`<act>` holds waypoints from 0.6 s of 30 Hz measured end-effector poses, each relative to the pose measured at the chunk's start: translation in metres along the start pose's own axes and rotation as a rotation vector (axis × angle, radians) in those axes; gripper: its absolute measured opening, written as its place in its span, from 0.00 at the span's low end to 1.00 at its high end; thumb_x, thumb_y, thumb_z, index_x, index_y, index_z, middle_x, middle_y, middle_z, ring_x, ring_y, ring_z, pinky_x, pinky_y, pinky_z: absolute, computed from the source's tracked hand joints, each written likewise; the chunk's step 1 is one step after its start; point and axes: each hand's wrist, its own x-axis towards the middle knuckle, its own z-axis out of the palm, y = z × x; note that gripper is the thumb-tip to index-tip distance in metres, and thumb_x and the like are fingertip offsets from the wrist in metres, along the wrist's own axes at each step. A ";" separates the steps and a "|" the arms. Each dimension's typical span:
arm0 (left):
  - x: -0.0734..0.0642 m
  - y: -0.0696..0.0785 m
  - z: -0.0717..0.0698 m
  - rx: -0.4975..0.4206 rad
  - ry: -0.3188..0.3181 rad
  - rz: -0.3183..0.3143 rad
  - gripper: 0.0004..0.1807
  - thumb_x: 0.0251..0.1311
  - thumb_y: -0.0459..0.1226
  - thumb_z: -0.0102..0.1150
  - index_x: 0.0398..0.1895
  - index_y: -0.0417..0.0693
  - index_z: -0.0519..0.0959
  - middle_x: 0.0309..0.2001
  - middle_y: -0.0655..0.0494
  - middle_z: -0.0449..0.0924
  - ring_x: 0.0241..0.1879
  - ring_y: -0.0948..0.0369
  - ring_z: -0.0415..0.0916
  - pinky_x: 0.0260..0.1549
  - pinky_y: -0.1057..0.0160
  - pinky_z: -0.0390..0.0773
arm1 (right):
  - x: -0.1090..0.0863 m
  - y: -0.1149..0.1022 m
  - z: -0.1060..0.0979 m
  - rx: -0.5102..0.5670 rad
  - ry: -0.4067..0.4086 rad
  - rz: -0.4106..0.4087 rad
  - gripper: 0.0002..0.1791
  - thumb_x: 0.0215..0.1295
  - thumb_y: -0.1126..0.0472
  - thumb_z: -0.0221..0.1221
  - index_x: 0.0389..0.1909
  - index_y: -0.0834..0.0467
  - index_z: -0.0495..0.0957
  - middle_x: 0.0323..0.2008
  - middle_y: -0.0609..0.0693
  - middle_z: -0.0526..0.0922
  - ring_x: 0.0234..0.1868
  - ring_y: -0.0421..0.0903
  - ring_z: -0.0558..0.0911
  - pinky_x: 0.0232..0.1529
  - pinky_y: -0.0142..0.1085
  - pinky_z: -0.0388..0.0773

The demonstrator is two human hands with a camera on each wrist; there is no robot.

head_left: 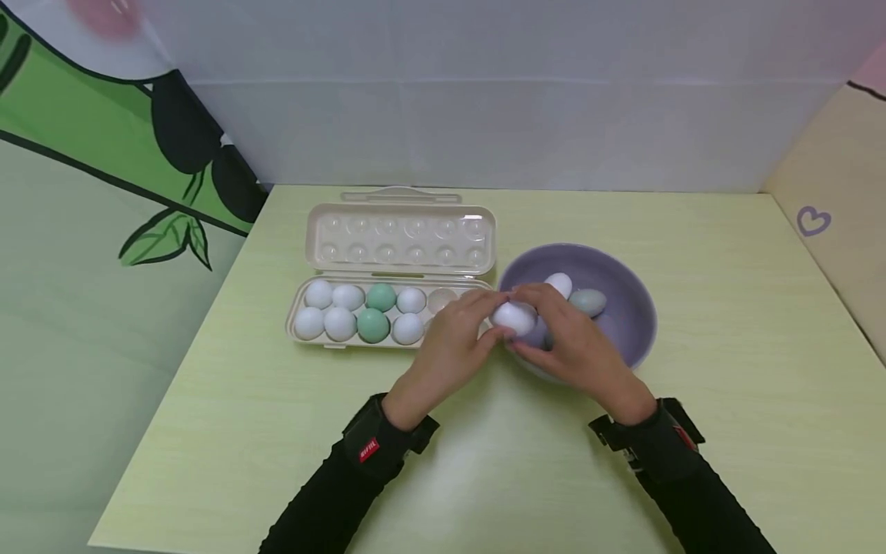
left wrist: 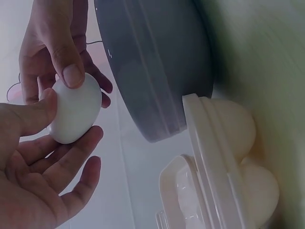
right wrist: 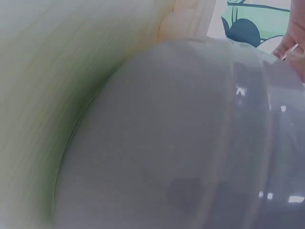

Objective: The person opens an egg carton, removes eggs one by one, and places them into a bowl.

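A white egg [head_left: 514, 318] is held between both hands above the near left rim of a purple bowl [head_left: 637, 308]. My left hand [head_left: 453, 332] grips it from the left, thumb and fingers around it. From the other side my right hand [head_left: 574, 346] pinches the same egg [left wrist: 76, 109]. Inside the bowl lie another white egg [head_left: 559, 283] and a pale green egg [head_left: 588, 302]; the hands hide part of the inside. Left of the bowl stands an open egg carton [head_left: 400, 240], with white eggs and two green eggs [head_left: 374, 326] in its cups. My left hand covers its right end.
The carton and bowl stand close together on a light wooden table [head_left: 228, 431]. A pale cloth wall [head_left: 484, 131] rises behind the table's back edge. At the left hangs a sheet with a green plant print [head_left: 166, 238].
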 end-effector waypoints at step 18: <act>-0.002 -0.002 0.000 -0.052 -0.016 -0.008 0.25 0.54 0.40 0.61 0.54 0.42 0.69 0.48 0.51 0.73 0.47 0.60 0.70 0.45 0.63 0.72 | 0.001 0.002 -0.001 -0.010 0.032 -0.030 0.25 0.49 0.63 0.65 0.50 0.59 0.68 0.47 0.52 0.72 0.46 0.44 0.72 0.44 0.38 0.73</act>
